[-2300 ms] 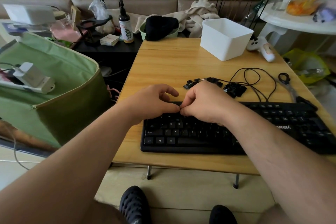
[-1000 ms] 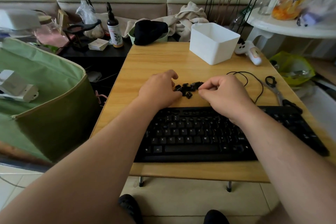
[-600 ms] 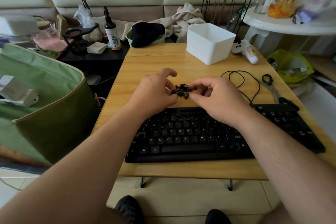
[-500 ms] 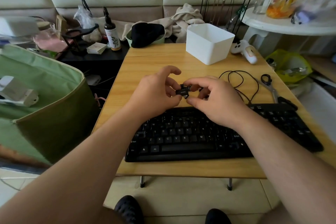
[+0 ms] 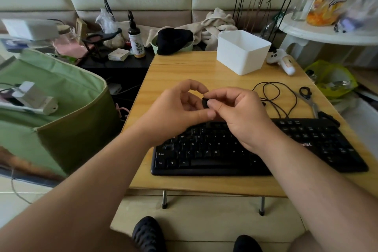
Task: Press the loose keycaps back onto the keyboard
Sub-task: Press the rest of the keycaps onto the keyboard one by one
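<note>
A black keyboard (image 5: 225, 149) lies along the near edge of a small wooden table (image 5: 184, 67). Above its top rows, my left hand (image 5: 173, 108) and my right hand (image 5: 241, 112) meet, raised a little off the table. A small black keycap (image 5: 204, 102) is pinched between my right thumb and forefinger, and my left thumb and fingers touch it from the left. The other loose keycaps are hidden behind my hands.
A white plastic box (image 5: 242, 51) stands at the back of the table. A black cable (image 5: 274, 96) loops right of my hands, with scissors (image 5: 311, 100) beyond it. A green fabric bin (image 5: 51, 108) sits left of the table, and a white side table (image 5: 327, 32) stands at the right.
Both hands left the keyboard, reached to the keycap pile behind it, and lifted one keycap. They now hold it together above the top rows.
</note>
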{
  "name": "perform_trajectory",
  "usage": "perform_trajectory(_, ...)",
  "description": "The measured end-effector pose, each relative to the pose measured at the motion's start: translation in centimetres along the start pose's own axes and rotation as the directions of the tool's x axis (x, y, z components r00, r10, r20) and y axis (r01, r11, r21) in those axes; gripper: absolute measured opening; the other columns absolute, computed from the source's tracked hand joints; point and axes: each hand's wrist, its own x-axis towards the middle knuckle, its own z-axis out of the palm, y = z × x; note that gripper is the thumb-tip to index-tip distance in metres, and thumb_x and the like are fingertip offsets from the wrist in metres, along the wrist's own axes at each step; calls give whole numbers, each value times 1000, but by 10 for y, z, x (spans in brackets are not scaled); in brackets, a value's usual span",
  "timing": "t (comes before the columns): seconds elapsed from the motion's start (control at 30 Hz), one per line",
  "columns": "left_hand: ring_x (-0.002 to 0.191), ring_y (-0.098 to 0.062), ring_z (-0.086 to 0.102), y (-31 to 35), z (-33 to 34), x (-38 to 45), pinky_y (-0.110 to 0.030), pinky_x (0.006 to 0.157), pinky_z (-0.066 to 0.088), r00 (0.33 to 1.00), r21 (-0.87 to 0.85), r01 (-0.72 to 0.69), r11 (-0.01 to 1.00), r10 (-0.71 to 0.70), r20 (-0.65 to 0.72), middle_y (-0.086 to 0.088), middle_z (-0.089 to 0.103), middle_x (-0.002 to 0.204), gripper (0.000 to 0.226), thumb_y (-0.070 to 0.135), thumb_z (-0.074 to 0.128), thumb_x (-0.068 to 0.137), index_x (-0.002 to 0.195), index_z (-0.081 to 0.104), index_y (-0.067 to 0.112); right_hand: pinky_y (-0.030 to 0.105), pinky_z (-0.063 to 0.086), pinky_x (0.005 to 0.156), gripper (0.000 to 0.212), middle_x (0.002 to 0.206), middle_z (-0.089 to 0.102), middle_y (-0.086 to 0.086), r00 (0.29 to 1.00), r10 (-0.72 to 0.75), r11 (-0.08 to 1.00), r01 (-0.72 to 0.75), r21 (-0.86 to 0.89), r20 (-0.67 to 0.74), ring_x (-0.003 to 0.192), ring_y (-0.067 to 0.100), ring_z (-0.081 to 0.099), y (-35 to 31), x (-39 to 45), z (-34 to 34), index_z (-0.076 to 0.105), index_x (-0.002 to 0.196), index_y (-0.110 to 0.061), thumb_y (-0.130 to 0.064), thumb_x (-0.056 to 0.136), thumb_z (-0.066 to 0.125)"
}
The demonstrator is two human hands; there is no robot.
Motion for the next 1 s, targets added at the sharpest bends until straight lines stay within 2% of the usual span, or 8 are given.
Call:
perform_trajectory(0.1, 90, -24, 74, -1, -17, -7, -42, 92, 62, 996, -141, 84, 986, -81, 27, -11, 76, 95, 35, 30, 72, 86, 114, 65, 10, 31, 61, 75, 16, 90, 79, 2, 997, -64, 996, 67, -67, 40, 85, 21, 73, -6, 1, 11, 81, 97, -20, -6, 90, 78)
perform_trajectory(0.23, 86, -22, 74, -5, -39, -16, -37, 86, 62, 987, -107, 157, 982, -161, -25, -13, 77, 91, 28, 29, 73, 85, 102, 69, 6, 21, 55, 72, 16, 84, 77, -7, 992, -127, 978, 122, -170, -19, 77, 5, 71, -6, 0, 34, 77, 88, -27, -14, 85, 85)
perform_trajectory(0.33, 82, -21, 76, -10, -53, -25, -38, 83, 61, 963, -17, 254, 967, -255, -83, -15, 78, 89, 15, 20, 72, 95, 97, 71, 5, 15, 51, 71, 12, 82, 74, -17, 983, -154, 886, 181, -427, 97, 78, -1, 67, -6, -7, 43, 79, 90, -33, -24, 85, 85)
perform_trajectory(0.4, 83, -23, 76, -12, -61, -32, -39, 83, 61, 935, -35, 340, 940, -342, -89, -17, 77, 88, 13, 16, 70, 97, 96, 71, 3, 19, 52, 78, 17, 90, 72, -16, 963, -185, 807, 264, -529, 197, 85, 1, 65, -6, -12, 49, 81, 100, -30, -27, 84, 86)
perform_trajectory(0.57, 82, -24, 76, -13, -67, -49, -34, 76, 59, 877, -118, 473, 873, -480, -37, -15, 77, 84, 13, 14, 65, 99, 92, 69, 4, 8, 44, 76, 26, 94, 70, -14, 938, -209, 716, 340, -610, 277, 85, -1, 59, -9, -20, 63, 80, 110, -26, -31, 85, 84)
perform_trajectory(0.73, 81, -23, 76, -12, -68, -59, -29, 71, 61, 862, -211, 499, 841, -507, 16, -16, 75, 84, 12, 11, 63, 99, 92, 69, 4, 30, 54, 81, 23, 98, 71, -8, 913, -213, 699, 392, -598, 348, 91, 9, 63, -14, -22, 70, 80, 109, -25, -29, 87, 80)
perform_trajectory(0.9, 84, -23, 76, -16, -69, -63, -31, 78, 61, 858, -207, 509, 836, -511, 48, -16, 76, 87, 12, 10, 61, 100, 92, 68, 6, 32, 54, 82, 20, 99, 67, -14, 916, -115, 741, 337, -581, 384, 90, 5, 61, -15, -19, 69, 79, 103, -30, -35, 84, 84)
perform_trajectory(1.0, 86, -23, 76, -17, -66, -64, -31, 78, 61, 858, -179, 512, 840, -509, 65, -17, 77, 90, 10, 11, 62, 100, 93, 68, 6, 35, 54, 83, 20, 100, 67, -15, 904, -84, 701, 353, -620, 420, 92, 6, 61, -17, -17, 66, 78, 101, -33, -39, 82, 84)
